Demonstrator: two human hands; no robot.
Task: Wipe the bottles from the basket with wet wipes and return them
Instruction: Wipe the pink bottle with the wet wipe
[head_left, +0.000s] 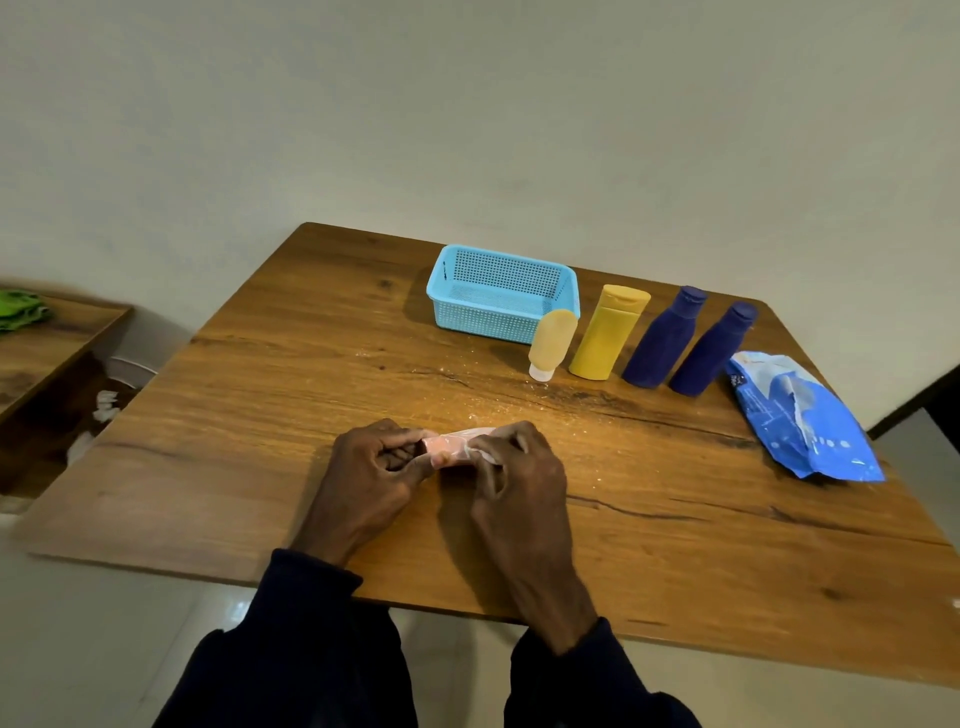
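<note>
Over the middle of the wooden table (260, 415), my left hand (371, 473) grips one end of a small pink bottle (448, 445). My right hand (511, 467) holds a white wet wipe (480, 453) wrapped around the bottle's other end. Most of the bottle is hidden by my fingers. The light blue basket (501, 299) stands with nothing in it at the back of the table. Beside it to the right stand a small tan tube (551, 340) on its white cap, a yellow bottle (610, 330) and two dark blue bottles (665, 338) (711, 351).
A blue pack of wet wipes (800, 421) lies near the table's right edge. A lower wooden shelf (52, 343) with something green on it stands to the left. A plain wall runs behind the table.
</note>
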